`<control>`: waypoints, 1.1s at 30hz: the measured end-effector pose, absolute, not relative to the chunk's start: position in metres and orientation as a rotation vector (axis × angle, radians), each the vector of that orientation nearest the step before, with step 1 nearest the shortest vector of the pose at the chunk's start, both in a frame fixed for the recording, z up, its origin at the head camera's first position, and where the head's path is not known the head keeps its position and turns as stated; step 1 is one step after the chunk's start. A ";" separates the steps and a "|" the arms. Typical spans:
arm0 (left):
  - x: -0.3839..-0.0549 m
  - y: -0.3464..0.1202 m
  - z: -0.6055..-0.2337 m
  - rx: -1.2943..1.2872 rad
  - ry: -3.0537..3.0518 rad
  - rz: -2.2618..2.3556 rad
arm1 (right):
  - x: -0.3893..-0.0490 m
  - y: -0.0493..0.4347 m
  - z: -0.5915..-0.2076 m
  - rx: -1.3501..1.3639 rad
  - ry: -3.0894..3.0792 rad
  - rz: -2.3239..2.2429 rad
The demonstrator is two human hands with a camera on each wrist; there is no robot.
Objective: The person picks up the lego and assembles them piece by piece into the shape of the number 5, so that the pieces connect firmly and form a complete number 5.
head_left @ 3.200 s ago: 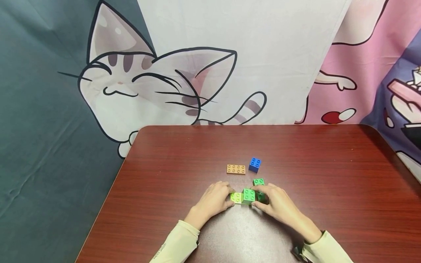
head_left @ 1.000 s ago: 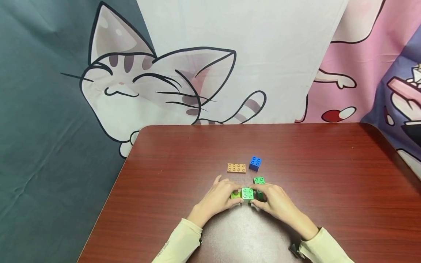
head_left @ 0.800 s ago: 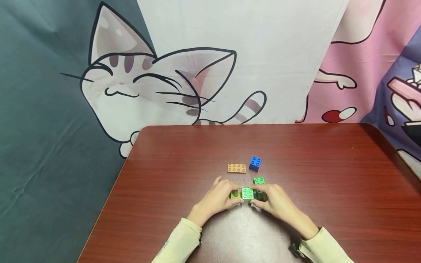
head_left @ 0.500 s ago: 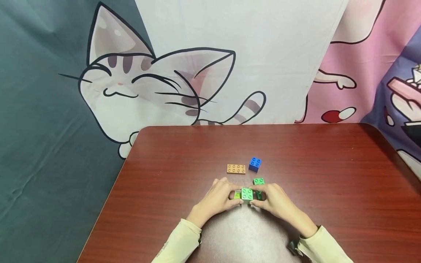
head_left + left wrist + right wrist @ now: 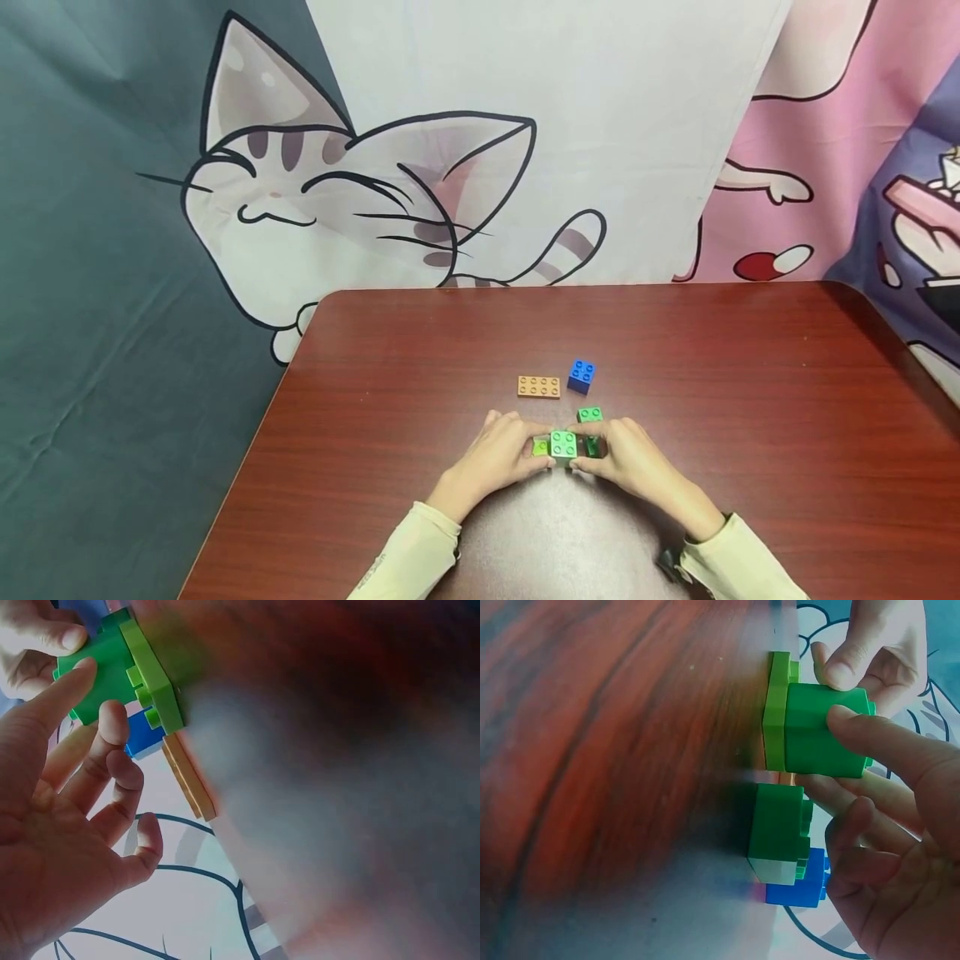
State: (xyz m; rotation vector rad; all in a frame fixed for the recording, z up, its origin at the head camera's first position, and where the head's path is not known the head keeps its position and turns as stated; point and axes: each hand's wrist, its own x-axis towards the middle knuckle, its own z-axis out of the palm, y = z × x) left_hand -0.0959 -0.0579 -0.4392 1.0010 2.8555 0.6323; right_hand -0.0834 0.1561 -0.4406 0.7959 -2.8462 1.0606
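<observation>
A green two-by-two toy brick [image 5: 563, 443] sits on one end of a flat lime-green plate [image 5: 541, 447], whose bare studs show on the left. My left hand [image 5: 491, 454] pinches the brick from its left, thumb on the near face; the remaining fingers are spread in the left wrist view. From the other side my right hand [image 5: 637, 461] pinches the same brick [image 5: 821, 729], its thumb on the near face too. The far-side fingertips are mostly hidden. In the right wrist view, the lime-green plate [image 5: 775, 724] lies at the table surface.
Behind the right fingers stands another green brick [image 5: 590, 414], partly covered. Farther back are a tan two-by-four plate [image 5: 538, 387] and a blue two-by-two brick [image 5: 581, 377]. All rest on a reddish-brown table [image 5: 420, 350] before a printed cat curtain [image 5: 637, 125].
About three seconds ago my left hand was at the left end of the lime-green plate; it has shifted right onto the green brick. My right hand stays at the brick.
</observation>
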 end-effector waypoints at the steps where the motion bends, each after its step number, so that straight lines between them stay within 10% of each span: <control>1: -0.096 -0.058 -0.439 0.998 2.851 0.644 | -0.083 0.156 -0.441 0.793 -2.847 1.065; 33: -0.096 -0.057 -0.439 0.984 2.841 0.686 | -0.069 0.174 -0.438 0.602 -2.748 0.860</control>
